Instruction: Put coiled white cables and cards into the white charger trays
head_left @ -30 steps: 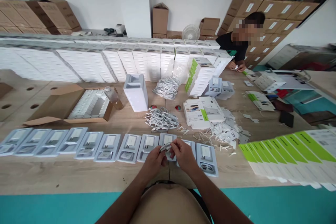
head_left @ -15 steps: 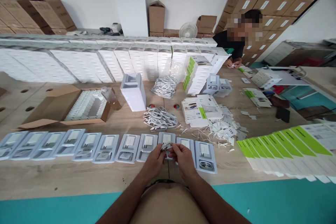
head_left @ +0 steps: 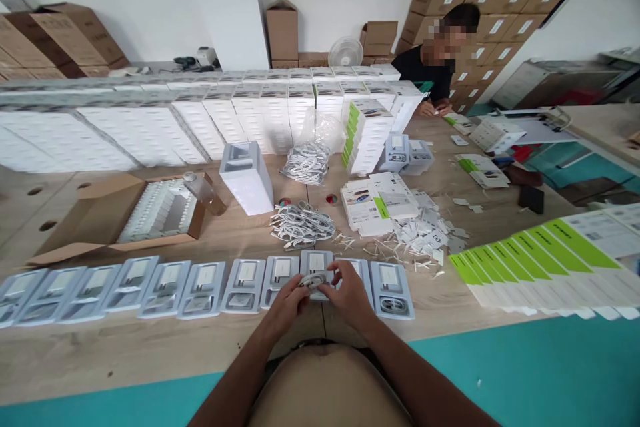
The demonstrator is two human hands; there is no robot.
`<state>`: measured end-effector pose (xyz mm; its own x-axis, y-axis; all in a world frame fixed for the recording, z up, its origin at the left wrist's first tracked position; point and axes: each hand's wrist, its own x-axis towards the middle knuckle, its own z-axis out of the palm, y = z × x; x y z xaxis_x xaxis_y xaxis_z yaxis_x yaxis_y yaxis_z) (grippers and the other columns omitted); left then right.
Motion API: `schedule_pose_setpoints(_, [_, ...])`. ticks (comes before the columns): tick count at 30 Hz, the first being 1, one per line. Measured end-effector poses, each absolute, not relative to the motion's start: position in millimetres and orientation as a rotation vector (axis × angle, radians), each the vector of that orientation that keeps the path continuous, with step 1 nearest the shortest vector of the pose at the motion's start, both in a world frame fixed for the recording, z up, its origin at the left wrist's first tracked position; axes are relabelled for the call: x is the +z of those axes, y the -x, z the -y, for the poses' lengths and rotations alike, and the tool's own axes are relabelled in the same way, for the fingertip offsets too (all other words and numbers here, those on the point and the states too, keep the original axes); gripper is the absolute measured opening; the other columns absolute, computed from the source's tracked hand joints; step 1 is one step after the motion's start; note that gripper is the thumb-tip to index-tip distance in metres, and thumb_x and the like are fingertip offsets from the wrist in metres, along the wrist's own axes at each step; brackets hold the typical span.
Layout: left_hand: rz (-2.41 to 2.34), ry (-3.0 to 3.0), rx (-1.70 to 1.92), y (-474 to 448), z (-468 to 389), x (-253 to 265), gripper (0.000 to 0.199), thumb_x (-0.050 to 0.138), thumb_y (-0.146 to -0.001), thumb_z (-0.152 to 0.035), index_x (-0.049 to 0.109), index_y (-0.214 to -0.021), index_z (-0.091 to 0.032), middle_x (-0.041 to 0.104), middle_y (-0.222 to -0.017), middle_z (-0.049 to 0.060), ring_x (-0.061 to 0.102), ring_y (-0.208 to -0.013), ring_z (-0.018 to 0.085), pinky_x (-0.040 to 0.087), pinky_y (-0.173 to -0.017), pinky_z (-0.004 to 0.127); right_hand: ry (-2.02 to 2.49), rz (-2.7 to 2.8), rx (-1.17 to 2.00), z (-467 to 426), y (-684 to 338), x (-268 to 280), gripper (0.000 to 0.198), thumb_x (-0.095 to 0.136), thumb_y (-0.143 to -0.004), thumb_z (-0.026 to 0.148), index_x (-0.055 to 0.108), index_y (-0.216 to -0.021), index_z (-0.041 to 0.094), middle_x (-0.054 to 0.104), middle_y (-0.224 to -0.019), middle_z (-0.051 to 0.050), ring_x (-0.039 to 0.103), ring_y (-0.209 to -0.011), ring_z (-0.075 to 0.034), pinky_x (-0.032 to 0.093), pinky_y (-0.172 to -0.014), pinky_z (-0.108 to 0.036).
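A coiled white charging cable (head_left: 313, 280) is held between my two hands, above the row of trays. My left hand (head_left: 289, 300) pinches the coil from its left side. On the right, my right hand (head_left: 347, 290) has its thumb and fingers closed at the coil's other edge. Below and behind them lies a plastic tray (head_left: 316, 259) with a white charger, partly hidden by the hands. The rightmost tray (head_left: 391, 290) holds a charger and a coiled cable. Beyond the row sits a pile of loose white cables (head_left: 303, 225).
An open carton of chargers (head_left: 160, 210), a bottle (head_left: 205, 192) and a stack of empty trays (head_left: 247, 177) stand at left. Right of centre lie flat boxes (head_left: 367, 203) and scattered paper pieces (head_left: 425, 230). Green-and-white boxes (head_left: 540, 267) line the right. A co-worker (head_left: 435, 67) sits at the far side.
The cable between my hands now shows as a rounder, flatter coil. My right hand's fingers have lifted and shifted around its right edge. The camera view has turned slightly.
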<state>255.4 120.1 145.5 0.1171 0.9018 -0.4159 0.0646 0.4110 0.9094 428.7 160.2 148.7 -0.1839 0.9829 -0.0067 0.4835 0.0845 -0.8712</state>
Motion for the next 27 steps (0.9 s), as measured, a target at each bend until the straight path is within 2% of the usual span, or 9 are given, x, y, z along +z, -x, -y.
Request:
schedule_pose_setpoints(6, [-1.317, -1.144, 0.605, -247, -123, 141, 0.036, 0.044, -0.089, -0.053, 0.054, -0.08, -0.02, 0.053, -0.061, -0.003, 0.049, -0.053, 0.013, 0.037, -0.05, 0.024, 1.242, 1.892, 1.403, -178, -444, 142, 0.007, 0.066, -0.076, 0.023, 0.067, -0.082, 0.02, 0.068, -0.074, 0.001, 0.062, -0.07, -0.015, 0.045, -0.064, -0.024])
schedule_pose_setpoints(8, [-1.374, -1.23, 0.558, -244, -125, 133, 0.035, 0.041, -0.091, -0.05, 0.058, -0.096, -0.02, 0.061, -0.069, 0.0, 0.056, -0.057, 0.016, 0.043, -0.054, 0.027, 1.304, 1.88, 1.387, -182, -447, 125, 0.005, 0.066, -0.075, 0.022, 0.068, -0.079, 0.02, 0.07, -0.071, 0.001, 0.063, -0.068, -0.015, 0.045, -0.065, -0.025])
schedule_pose_setpoints(10, [-1.493, -1.341, 0.555, -239, -126, 122, 0.037, 0.041, -0.092, -0.044, 0.054, -0.116, -0.02, 0.066, -0.09, 0.006, 0.063, -0.074, 0.02, 0.049, -0.069, 0.033, 1.414, 1.833, 1.321, -182, -446, 104, 0.006, 0.065, -0.074, 0.02, 0.069, -0.078, 0.019, 0.071, -0.069, 0.001, 0.064, -0.067, -0.016, 0.046, -0.065, -0.026])
schedule_pose_setpoints(13, [-1.648, -1.543, 0.557, -232, -125, 107, 0.035, 0.048, -0.088, -0.029, 0.054, -0.122, -0.021, 0.058, -0.121, 0.012, 0.058, -0.107, 0.026, 0.042, -0.096, 0.041, 1.515, 1.776, 1.232, -180, -441, 76, 0.007, 0.063, -0.075, 0.022, 0.069, -0.076, 0.019, 0.072, -0.07, -0.001, 0.065, -0.068, -0.018, 0.046, -0.067, -0.028])
schedule_pose_setpoints(15, [-1.681, -1.668, 0.533, -232, -124, 98, 0.041, 0.052, -0.084, -0.02, 0.054, -0.125, -0.022, 0.052, -0.131, 0.011, 0.049, -0.121, 0.027, 0.036, -0.105, 0.042, 1.555, 1.75, 1.184, -182, -438, 66, 0.01, 0.061, -0.078, 0.025, 0.069, -0.078, 0.019, 0.073, -0.074, -0.002, 0.066, -0.072, -0.019, 0.047, -0.069, -0.029])
schedule_pose_setpoints(19, [-1.699, -1.854, 0.454, -243, -128, 82, 0.063, 0.058, -0.078, -0.014, 0.041, -0.139, -0.018, 0.05, -0.136, 0.012, 0.042, -0.127, 0.027, 0.032, -0.11, 0.041, 1.645, 1.705, 1.081, -196, -444, 60, 0.02, 0.055, -0.083, 0.031, 0.068, -0.086, 0.017, 0.074, -0.083, -0.006, 0.067, -0.078, -0.02, 0.047, -0.073, -0.031])
schedule_pose_setpoints(21, [-1.67, -1.949, 0.391, -249, -131, 76, 0.059, 0.06, -0.076, -0.012, 0.048, -0.134, -0.019, 0.054, -0.132, 0.012, 0.045, -0.123, 0.028, 0.035, -0.106, 0.043, 1.687, 1.72, 1.047, -203, -451, 60, 0.019, 0.055, -0.082, 0.031, 0.068, -0.085, 0.017, 0.073, -0.08, -0.006, 0.066, -0.075, -0.021, 0.047, -0.071, -0.031])
schedule_pose_setpoints(24, [-1.577, -2.102, 0.284, -253, -133, 72, 0.03, 0.061, -0.077, -0.01, 0.065, -0.106, -0.021, 0.064, -0.114, 0.009, 0.05, -0.113, 0.028, 0.037, -0.098, 0.044, 1.721, 1.793, 1.025, -203, -456, 57, 0.013, 0.059, -0.079, 0.026, 0.068, -0.078, 0.018, 0.072, -0.074, -0.003, 0.065, -0.072, -0.019, 0.044, -0.068, -0.028])
schedule_pose_setpoints(27, [-1.524, -2.207, 0.207, -252, -129, 69, 0.01, 0.058, -0.083, -0.015, 0.067, -0.086, -0.019, 0.065, -0.103, 0.009, 0.052, -0.107, 0.028, 0.038, -0.093, 0.045, 1.732, 1.877, 1.025, -192, -452, 51, 0.008, 0.061, -0.077, 0.021, 0.069, -0.077, 0.019, 0.072, -0.074, -0.002, 0.065, -0.072, -0.017, 0.042, -0.067, -0.025])
